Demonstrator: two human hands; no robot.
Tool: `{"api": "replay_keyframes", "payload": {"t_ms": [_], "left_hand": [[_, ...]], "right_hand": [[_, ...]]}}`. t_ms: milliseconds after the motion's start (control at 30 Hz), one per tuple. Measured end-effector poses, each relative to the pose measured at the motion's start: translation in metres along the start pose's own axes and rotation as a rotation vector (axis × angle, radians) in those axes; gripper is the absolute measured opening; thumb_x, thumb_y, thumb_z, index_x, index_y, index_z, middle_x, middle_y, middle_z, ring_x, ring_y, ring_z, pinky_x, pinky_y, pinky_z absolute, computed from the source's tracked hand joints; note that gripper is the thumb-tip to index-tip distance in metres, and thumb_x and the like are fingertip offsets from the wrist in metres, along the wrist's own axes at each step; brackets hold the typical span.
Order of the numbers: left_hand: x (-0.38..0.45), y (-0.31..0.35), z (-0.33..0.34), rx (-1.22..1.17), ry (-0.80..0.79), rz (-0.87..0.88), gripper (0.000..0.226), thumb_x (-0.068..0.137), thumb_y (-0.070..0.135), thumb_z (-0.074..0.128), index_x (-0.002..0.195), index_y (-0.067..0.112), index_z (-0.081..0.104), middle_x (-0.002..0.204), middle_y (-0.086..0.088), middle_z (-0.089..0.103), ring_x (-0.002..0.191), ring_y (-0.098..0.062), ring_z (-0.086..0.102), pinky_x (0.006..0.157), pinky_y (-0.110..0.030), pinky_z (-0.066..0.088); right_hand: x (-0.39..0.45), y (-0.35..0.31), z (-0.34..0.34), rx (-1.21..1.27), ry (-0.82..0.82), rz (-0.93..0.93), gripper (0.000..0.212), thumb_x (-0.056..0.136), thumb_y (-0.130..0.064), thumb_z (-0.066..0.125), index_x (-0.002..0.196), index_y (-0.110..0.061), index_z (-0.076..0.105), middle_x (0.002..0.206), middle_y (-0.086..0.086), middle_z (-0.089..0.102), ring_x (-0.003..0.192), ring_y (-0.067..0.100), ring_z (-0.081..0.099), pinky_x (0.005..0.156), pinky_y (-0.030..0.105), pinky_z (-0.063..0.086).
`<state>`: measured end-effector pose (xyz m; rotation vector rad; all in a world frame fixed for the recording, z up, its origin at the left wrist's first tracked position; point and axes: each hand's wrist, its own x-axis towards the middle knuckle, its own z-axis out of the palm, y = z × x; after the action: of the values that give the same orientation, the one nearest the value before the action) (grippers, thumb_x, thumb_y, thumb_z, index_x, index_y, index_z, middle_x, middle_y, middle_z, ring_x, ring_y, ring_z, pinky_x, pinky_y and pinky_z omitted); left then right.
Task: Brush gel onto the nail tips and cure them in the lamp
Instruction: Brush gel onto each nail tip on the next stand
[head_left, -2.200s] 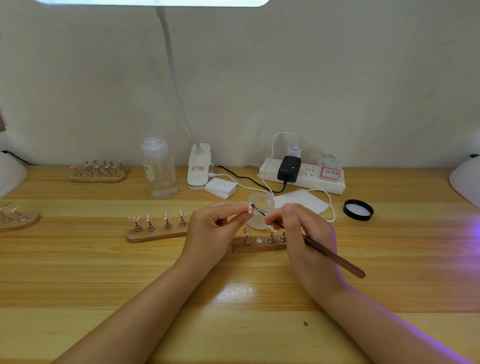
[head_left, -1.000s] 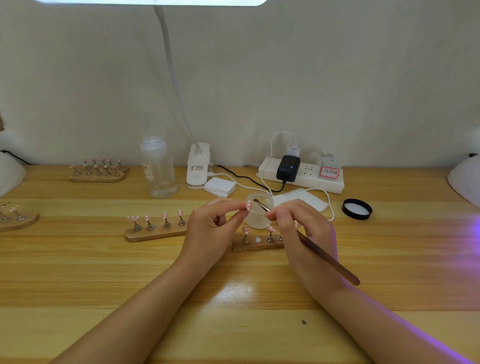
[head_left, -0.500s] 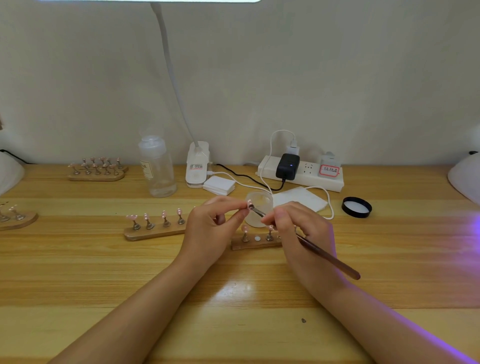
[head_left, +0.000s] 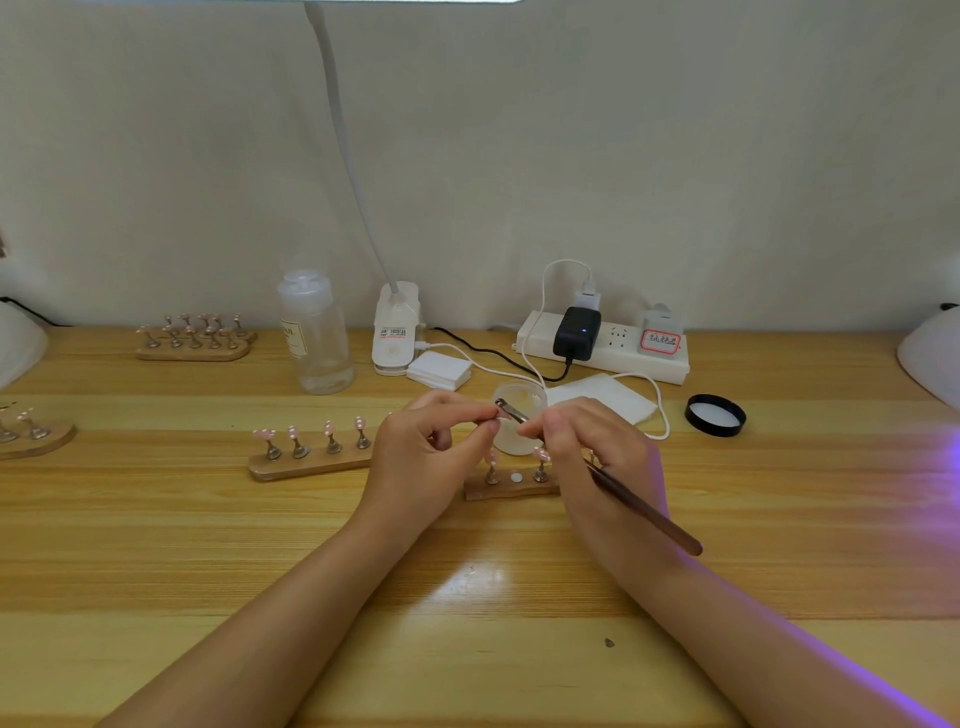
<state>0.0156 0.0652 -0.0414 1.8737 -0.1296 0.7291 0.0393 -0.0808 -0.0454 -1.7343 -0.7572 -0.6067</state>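
A small nail tip (head_left: 503, 414) is pinched between the thumb and forefinger of the left hand (head_left: 426, 462), held above the counter (head_left: 156, 545) in front of a frosted gel jar (head_left: 519, 426). The right hand (head_left: 597, 457) grips a brush (head_left: 644, 512), its fingers (head_left: 540, 427) curled tight round the shaft near the metal ferrule; the bristle end lies against the tip, though the contact itself is too small to make out. Just below the hands a wooden stand (head_left: 511, 488) carries two pink tips on pegs, with a white disc between them. A longer stand (head_left: 306, 462) with four tips sits to the left, partly behind the left hand. A black lid (head_left: 715, 414) lies to the right, near a white pad (head_left: 602, 397). Along the wall stand a clear bottle (head_left: 317, 332), a lamp base (head_left: 395, 327) and a power strip (head_left: 602, 345). Purple light falls across the counter's right edge.
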Motion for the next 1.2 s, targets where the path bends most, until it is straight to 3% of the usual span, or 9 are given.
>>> {"api": "replay_keyframes", "payload": {"t_ms": [67, 300, 500, 667, 933, 1200], "left_hand": [[0.0000, 0.0000, -0.0001, -0.011, 0.001, -0.005, 0.034, 0.075, 0.005, 0.071, 0.078, 0.039, 0.065, 0.070, 0.026, 0.061, 0.050, -0.012, 0.034, 0.052, -0.009, 0.034], [-0.0002, 0.0010, -0.0004, -0.008, -0.017, 0.003, 0.034, 0.075, 0.004, 0.070, 0.080, 0.038, 0.067, 0.069, 0.027, 0.061, 0.051, -0.017, 0.033, 0.052, -0.008, 0.033], [-0.0004, 0.0001, -0.0005, -0.016, -0.017, -0.002, 0.034, 0.074, 0.004, 0.071, 0.077, 0.038, 0.068, 0.067, 0.021, 0.063, 0.048, -0.005, 0.033, 0.049, -0.007, 0.031], [0.0002, -0.0015, 0.0004, -0.011, -0.006, -0.007, 0.035, 0.073, 0.002, 0.071, 0.075, 0.037, 0.067, 0.074, 0.010, 0.064, 0.047, -0.004, 0.033, 0.049, -0.007, 0.031], [-0.0002, -0.0016, -0.0005, -0.008, -0.013, -0.022, 0.033, 0.074, 0.004, 0.071, 0.076, 0.037, 0.068, 0.069, 0.017, 0.064, 0.050, -0.005, 0.035, 0.051, -0.007, 0.032], [-0.0007, 0.0007, -0.0002, -0.010, -0.012, -0.019, 0.034, 0.073, 0.003, 0.070, 0.073, 0.037, 0.068, 0.070, 0.011, 0.065, 0.050, -0.006, 0.035, 0.050, -0.008, 0.032]], "right_hand": [[-0.0003, 0.0005, -0.0006, -0.002, 0.009, -0.002, 0.038, 0.090, -0.032, 0.040, 0.075, -0.012, 0.069, 0.072, -0.004, 0.064, 0.074, 0.007, 0.059, 0.068, 0.022, 0.046], [-0.0027, 0.0007, -0.0082, -0.008, 0.067, 0.007, 0.043, 0.092, -0.031, 0.036, 0.067, -0.015, 0.068, 0.064, -0.013, 0.062, 0.066, 0.010, 0.058, 0.065, 0.026, 0.045], [-0.0011, -0.0004, -0.0042, -0.038, 0.060, -0.032, 0.040, 0.091, -0.028, 0.038, 0.071, -0.011, 0.068, 0.068, -0.009, 0.062, 0.073, 0.006, 0.058, 0.069, 0.019, 0.044], [0.0000, 0.0002, -0.0007, -0.059, 0.021, -0.047, 0.039, 0.091, -0.029, 0.040, 0.076, -0.009, 0.069, 0.071, -0.002, 0.064, 0.074, 0.009, 0.057, 0.069, 0.023, 0.045], [-0.0019, 0.0015, -0.0070, -0.031, 0.074, -0.029, 0.043, 0.092, -0.028, 0.037, 0.069, -0.011, 0.068, 0.065, -0.006, 0.063, 0.069, 0.008, 0.058, 0.067, 0.023, 0.045], [-0.0004, 0.0007, -0.0009, -0.039, 0.044, -0.049, 0.041, 0.092, -0.027, 0.037, 0.074, -0.010, 0.069, 0.070, -0.005, 0.064, 0.073, 0.007, 0.057, 0.069, 0.021, 0.044]]}}
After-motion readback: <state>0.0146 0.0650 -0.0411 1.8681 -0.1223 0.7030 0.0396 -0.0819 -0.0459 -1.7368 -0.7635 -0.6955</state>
